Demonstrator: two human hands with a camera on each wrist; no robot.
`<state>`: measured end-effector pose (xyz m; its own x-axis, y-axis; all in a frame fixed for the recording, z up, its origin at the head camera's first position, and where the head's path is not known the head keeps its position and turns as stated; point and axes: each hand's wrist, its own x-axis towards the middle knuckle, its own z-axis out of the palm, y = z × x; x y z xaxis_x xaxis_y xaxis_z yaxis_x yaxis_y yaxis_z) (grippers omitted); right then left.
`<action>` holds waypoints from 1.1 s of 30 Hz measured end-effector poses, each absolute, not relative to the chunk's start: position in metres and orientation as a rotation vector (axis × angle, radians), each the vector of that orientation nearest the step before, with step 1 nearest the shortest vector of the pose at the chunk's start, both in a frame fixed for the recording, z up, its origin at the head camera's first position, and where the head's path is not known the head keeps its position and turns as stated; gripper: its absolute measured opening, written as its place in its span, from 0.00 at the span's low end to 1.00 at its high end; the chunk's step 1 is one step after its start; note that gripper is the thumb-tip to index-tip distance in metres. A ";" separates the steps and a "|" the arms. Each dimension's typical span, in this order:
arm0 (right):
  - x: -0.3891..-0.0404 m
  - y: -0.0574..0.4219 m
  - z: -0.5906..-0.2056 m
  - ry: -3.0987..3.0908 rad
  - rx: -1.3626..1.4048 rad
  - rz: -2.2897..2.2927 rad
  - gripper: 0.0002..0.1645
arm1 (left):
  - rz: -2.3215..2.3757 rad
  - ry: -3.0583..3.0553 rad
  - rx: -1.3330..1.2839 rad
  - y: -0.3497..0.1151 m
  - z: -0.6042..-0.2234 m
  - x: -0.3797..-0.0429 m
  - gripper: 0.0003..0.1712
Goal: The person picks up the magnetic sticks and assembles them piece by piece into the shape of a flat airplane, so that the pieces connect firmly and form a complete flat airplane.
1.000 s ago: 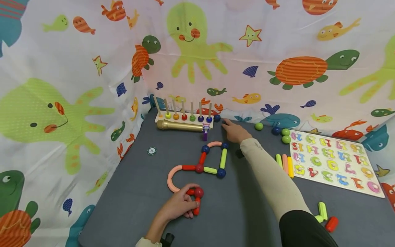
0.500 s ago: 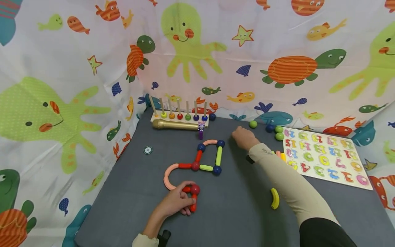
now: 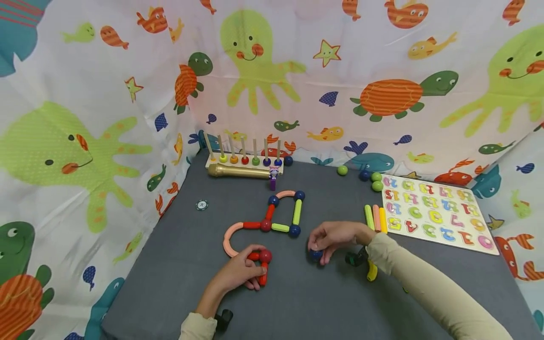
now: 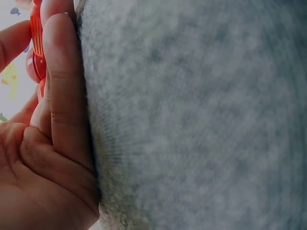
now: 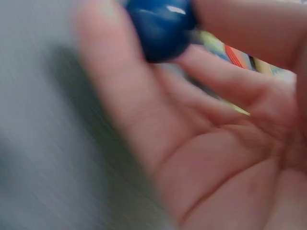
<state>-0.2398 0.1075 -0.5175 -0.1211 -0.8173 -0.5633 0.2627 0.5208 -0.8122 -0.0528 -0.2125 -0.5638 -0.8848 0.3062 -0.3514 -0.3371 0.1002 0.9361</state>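
My left hand (image 3: 239, 272) pinches a red magnetic rod (image 3: 264, 275) that joins a red ball (image 3: 265, 256) at the near end of a rod-and-ball figure. In the left wrist view, the red rod (image 4: 36, 31) shows between thumb and finger, with the hand's edge against the grey surface. To the right, my right hand (image 3: 337, 237) holds a dark blue ball (image 3: 316, 255); the right wrist view shows the blue ball (image 5: 163, 28) between its fingertips. The figure includes a pink curved rod (image 3: 229, 240), a middle red ball (image 3: 265, 225) and a blue corner ball (image 3: 294, 230).
Behind stand a wooden peg board (image 3: 250, 163), a gold microphone (image 3: 238, 171) and a small purple figurine (image 3: 273, 179). A number puzzle board (image 3: 437, 212) lies right, beside loose rods (image 3: 376, 218). A yellow curved rod (image 3: 371, 271) lies under the right forearm.
My right hand has come back from the far side of the table toward the near middle, now with a blue ball in its fingers. My left hand keeps its hold on the red rod.
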 end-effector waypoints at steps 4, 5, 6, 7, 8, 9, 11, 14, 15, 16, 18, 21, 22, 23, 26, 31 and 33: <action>-0.191 0.104 -0.544 1.065 -0.412 -1.342 0.17 | 1.827 1.902 -0.019 -0.211 -0.566 -0.054 0.36; -0.178 0.101 -0.550 0.996 -0.384 -1.405 0.17 | 1.822 1.903 -0.018 -0.211 -0.566 -0.054 0.36; -0.166 0.098 -0.555 0.939 -0.350 -1.463 0.17 | 1.821 1.901 -0.019 -0.211 -0.567 -0.055 0.35; -0.154 0.095 -0.558 0.891 -0.309 -1.516 0.18 | 1.815 1.904 -0.023 -0.210 -0.567 -0.056 0.35; -0.143 0.091 -0.561 0.858 -0.266 -1.561 0.19 | 1.814 1.907 -0.025 -0.210 -0.567 -0.057 0.34; -0.132 0.087 -0.562 0.836 -0.217 -1.600 0.20 | 1.809 1.913 -0.028 -0.209 -0.566 -0.058 0.34; -0.111 0.078 -0.561 0.832 -0.116 -1.650 0.22 | 1.799 1.934 -0.031 -0.209 -0.565 -0.059 0.33; -0.086 0.064 -0.554 0.850 0.044 -1.690 0.24 | 1.781 1.980 -0.036 -0.208 -0.563 -0.059 0.32; -0.079 0.059 -0.552 0.868 0.078 -1.694 0.23 | 1.774 1.995 -0.039 -0.208 -0.563 -0.058 0.32; -0.073 0.054 -0.549 0.889 0.109 -1.698 0.22 | 1.769 2.009 -0.042 -0.208 -0.563 -0.058 0.32; -0.063 0.045 -0.546 0.927 0.155 -1.716 0.21 | 1.764 2.029 -0.045 -0.207 -0.563 -0.057 0.32; -0.055 0.033 -0.543 1.010 0.176 -1.736 0.17 | 1.774 2.025 -0.042 -0.206 -0.565 -0.058 0.32; -0.053 0.031 -0.542 1.030 0.183 -1.745 0.16 | 1.780 2.021 -0.039 -0.205 -0.566 -0.058 0.32; -0.052 0.028 -0.542 1.047 0.189 -1.751 0.14 | 1.785 2.017 -0.038 -0.205 -0.567 -0.059 0.32; -0.050 0.024 -0.541 1.082 0.195 -1.752 0.11 | 1.801 2.005 -0.046 -0.204 -0.567 -0.059 0.31; -0.054 0.022 -0.543 1.160 0.146 -1.693 0.14 | 1.820 1.991 -0.059 -0.207 -0.564 -0.056 0.30; -0.059 0.023 -0.544 1.230 0.119 -1.642 0.15 | 1.825 1.991 -0.057 -0.208 -0.564 -0.055 0.30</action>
<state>-0.0591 0.0231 -0.5436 -0.4610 -0.6560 -0.5976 0.7578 0.0595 -0.6498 -0.0553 -0.2082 -0.5636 -0.9039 0.2579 -0.3412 -0.3176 0.1295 0.9393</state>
